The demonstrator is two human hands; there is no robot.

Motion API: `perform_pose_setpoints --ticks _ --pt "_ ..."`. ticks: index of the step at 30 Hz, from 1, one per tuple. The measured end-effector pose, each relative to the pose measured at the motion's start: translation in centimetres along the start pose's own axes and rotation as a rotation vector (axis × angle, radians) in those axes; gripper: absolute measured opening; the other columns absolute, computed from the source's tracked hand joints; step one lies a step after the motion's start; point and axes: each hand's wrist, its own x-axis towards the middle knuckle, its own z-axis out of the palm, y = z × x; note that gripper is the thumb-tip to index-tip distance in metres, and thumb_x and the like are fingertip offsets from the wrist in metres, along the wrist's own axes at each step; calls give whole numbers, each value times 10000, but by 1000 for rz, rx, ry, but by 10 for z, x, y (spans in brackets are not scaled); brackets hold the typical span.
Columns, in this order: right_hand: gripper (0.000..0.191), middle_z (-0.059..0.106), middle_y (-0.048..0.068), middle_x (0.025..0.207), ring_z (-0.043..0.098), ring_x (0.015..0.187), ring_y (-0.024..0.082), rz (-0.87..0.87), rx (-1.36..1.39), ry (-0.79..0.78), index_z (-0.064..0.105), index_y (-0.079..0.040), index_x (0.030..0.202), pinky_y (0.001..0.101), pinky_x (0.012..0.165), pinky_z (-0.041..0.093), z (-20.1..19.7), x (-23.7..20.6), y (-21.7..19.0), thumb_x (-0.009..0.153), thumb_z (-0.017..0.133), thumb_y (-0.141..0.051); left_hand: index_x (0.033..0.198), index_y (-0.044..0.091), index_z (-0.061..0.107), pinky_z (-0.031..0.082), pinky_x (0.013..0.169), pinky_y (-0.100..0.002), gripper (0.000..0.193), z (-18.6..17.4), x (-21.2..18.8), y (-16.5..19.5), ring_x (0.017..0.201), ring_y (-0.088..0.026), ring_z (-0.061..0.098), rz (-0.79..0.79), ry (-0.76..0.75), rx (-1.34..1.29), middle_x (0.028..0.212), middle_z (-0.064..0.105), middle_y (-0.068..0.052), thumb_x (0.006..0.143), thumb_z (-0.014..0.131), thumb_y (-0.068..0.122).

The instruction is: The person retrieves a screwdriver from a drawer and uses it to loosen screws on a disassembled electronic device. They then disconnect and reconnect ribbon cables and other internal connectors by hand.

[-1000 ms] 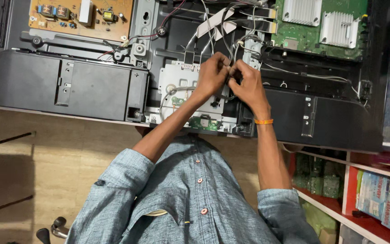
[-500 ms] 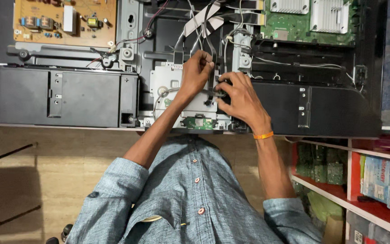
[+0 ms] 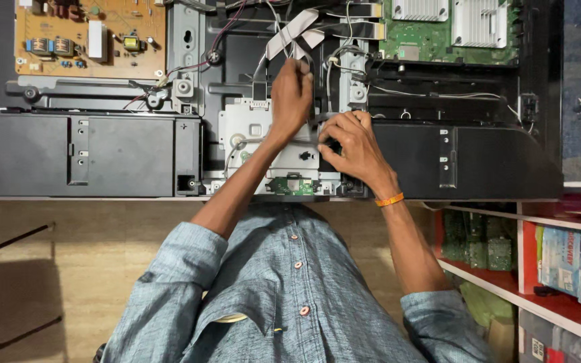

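Gripping perhaps upright ribbon cable (image 3: pixel 289 37), left hand (image 3: pixel 292 94).

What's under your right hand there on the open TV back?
The right hand rests on a silver metal plate beside a black cover. Grey wires run in beneath it. Whatever the fingers pinch is covered.

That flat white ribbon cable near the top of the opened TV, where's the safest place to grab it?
Probably at the free flat stretch of the ribbon cable, pinched across its broad faces from the side. It lies as a thin band, angled down toward the left hand, whose fingers already reach its lower end.
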Motion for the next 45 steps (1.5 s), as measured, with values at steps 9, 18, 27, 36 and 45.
perform_pose_setpoints --ticks 9,18,27,36,45 --pt "113 672 27 935 623 977 225 19 39 52 723 -85 820 412 1002 368 -3 3 -4 800 797 -168 997 19 559 600 524 -335 140 33 92 15 710 -186 672 -470 95 -661 868 632 -88 922 660 79" --pt "122 658 48 893 625 953 237 21 -8 74 716 -73 831 401 1000 392 1 3 0 771 785 -153 830 -12 600 643 512 -364 132 61 74 36 620 -216 770 -637 -325 -813 728 706 -134 921 560 75" --pt "128 647 60 881 616 922 245 36 1 53 732 -79 858 411 1001 395 0 -1 2 791 794 -170 818 21 751 578 672 -426 258 6 54 32 717 -278 751 -77 -937 231 765 742 -154 872 727 271" --pt "235 684 109 1081 672 998 252 325 162 637 675 -23 1136 380 867 560 9 -5 29 919 764 -35 922 45 755 554 831 -515 241 34 46 47 997 -417 697 67 -842 565 1046 718 -230 848 699 267" --pt "135 718 80 838 690 746 173 542 35 655 736 -45 995 331 672 547 -3 10 99 908 815 -111 956 39 732 569 835 -484 175 34 61 54 949 -370 728 35 -1054 606 1008 738 -209 854 643 149"
